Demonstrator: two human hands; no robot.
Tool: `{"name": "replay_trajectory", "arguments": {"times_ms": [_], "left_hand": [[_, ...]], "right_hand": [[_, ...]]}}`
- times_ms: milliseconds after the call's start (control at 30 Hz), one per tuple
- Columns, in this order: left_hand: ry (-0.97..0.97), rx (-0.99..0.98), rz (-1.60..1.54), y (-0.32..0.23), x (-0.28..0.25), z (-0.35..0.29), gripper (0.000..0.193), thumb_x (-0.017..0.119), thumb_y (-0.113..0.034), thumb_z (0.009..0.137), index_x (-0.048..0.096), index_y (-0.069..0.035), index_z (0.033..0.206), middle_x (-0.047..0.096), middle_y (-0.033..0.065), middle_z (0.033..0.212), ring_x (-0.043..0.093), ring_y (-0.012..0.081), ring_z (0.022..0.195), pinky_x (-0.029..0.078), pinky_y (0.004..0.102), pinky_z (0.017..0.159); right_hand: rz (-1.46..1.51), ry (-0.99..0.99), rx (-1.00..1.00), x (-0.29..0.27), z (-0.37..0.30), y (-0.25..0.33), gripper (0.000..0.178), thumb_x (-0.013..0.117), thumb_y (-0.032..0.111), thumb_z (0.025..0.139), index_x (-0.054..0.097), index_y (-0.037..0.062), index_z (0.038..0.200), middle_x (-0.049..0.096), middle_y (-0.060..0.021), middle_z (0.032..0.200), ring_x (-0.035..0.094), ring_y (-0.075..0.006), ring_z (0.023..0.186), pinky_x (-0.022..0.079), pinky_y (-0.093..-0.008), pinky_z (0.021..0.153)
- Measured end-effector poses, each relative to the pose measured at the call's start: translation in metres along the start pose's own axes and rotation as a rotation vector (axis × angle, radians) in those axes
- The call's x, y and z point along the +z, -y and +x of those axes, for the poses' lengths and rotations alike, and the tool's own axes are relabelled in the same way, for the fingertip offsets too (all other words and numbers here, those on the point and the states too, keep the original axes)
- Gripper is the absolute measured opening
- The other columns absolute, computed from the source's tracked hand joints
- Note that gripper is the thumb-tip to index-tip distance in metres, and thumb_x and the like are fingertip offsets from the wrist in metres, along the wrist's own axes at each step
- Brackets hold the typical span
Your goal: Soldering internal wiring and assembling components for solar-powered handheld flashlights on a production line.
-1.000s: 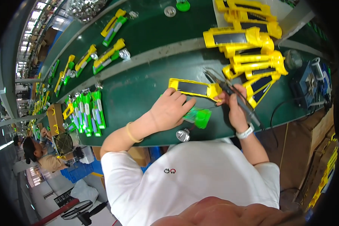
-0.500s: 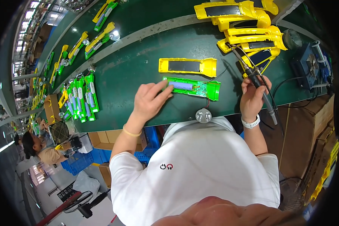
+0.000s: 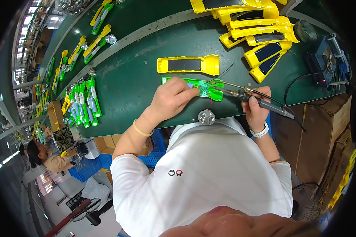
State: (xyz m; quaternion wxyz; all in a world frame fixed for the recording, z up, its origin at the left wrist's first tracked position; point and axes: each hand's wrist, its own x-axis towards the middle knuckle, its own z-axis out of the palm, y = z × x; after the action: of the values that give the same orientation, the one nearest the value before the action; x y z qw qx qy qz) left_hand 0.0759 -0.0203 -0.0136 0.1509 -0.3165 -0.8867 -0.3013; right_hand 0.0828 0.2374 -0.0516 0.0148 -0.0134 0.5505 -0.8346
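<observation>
My right hand (image 3: 257, 110) grips a soldering iron (image 3: 273, 107) with a thin metal feed tube along it. Its tip is over the green circuit board (image 3: 203, 91) inside an open green flashlight housing (image 3: 216, 95). My left hand (image 3: 172, 98) lies over the left part of that housing, fingers closed in a pinch beside the board; what they hold is hidden. Most of the purple battery cell (image 3: 190, 85) is under this hand. A round lamp reflector (image 3: 206, 117) hangs on wires at the table edge. Behind the housing lies a yellow shell (image 3: 210, 64) with a dark panel.
Several yellow shells (image 3: 269, 37) are piled at the far right. A blue soldering station (image 3: 318, 61) stands right, its cable running to the iron. Green housings with batteries (image 3: 83, 103) cluster at left; more assemblies lie beyond the metal rail (image 3: 146, 36). Another person (image 3: 47, 156) sits far left.
My right hand has brought the soldering iron left, turning its tip to the circuit board. My left hand has moved right along the housing and closed into a pinch.
</observation>
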Motion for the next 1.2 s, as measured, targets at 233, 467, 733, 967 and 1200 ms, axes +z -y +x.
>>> {"name": "replay_trajectory", "arguments": {"times_ms": [233, 467, 733, 967, 1200], "left_hand": [[0.147, -0.008, 0.07, -0.005, -0.007, 0.007, 0.025, 0.07, -0.001, 0.062, 0.067, -0.013, 0.084, 0.053, 0.002, 0.073, 0.053, 0.0181, 0.066, 0.045, 0.0284, 0.053], [0.164, -0.005, 0.076, -0.003, -0.005, 0.007, 0.023, 0.069, -0.002, 0.064, 0.068, -0.013, 0.084, 0.053, 0.0011, 0.073, 0.052, 0.0173, 0.066, 0.044, 0.0284, 0.052], [0.18, 0.001, 0.074, -0.001, -0.004, 0.008, 0.021, 0.068, -0.003, 0.065, 0.067, -0.013, 0.083, 0.051, 0.0008, 0.073, 0.051, 0.0169, 0.067, 0.043, 0.0278, 0.052], [0.186, 0.012, 0.067, -0.001, -0.004, 0.01, 0.021, 0.068, -0.003, 0.065, 0.067, -0.014, 0.083, 0.051, 0.0006, 0.073, 0.05, 0.0169, 0.067, 0.043, 0.0275, 0.051], [0.273, -0.028, -0.004, -0.004, -0.012, 0.021, 0.016, 0.068, -0.005, 0.069, 0.067, -0.011, 0.083, 0.053, 0.0029, 0.076, 0.052, 0.0189, 0.07, 0.044, 0.029, 0.057]], "right_hand": [[-0.094, 0.114, -0.036, -0.008, 0.0, -0.008, 0.026, 0.062, 0.013, 0.083, 0.038, 0.0043, 0.09, 0.051, -0.0061, 0.076, 0.048, -0.0071, 0.057, 0.042, -0.021, 0.051], [-0.252, 0.191, -0.102, -0.008, 0.0, -0.006, 0.027, 0.064, 0.011, 0.08, 0.04, 0.0034, 0.087, 0.053, -0.0062, 0.076, 0.046, -0.0084, 0.061, 0.041, -0.0229, 0.056], [-0.382, 0.2, -0.121, -0.001, 0.001, 0.001, 0.024, 0.064, 0.008, 0.079, 0.041, 0.0031, 0.085, 0.053, -0.0053, 0.075, 0.046, -0.0076, 0.061, 0.04, -0.0223, 0.056], [-0.129, 0.115, -0.026, -0.008, -0.002, 0.003, 0.024, 0.06, 0.011, 0.083, 0.039, 0.0044, 0.091, 0.05, -0.0043, 0.076, 0.046, -0.0065, 0.058, 0.041, -0.0211, 0.053], [-0.04, -0.059, -0.038, -0.012, 0.007, 0.009, 0.026, 0.06, 0.018, 0.084, 0.04, 0.0053, 0.092, 0.049, -0.004, 0.073, 0.045, -0.0067, 0.052, 0.039, -0.0188, 0.047]]}}
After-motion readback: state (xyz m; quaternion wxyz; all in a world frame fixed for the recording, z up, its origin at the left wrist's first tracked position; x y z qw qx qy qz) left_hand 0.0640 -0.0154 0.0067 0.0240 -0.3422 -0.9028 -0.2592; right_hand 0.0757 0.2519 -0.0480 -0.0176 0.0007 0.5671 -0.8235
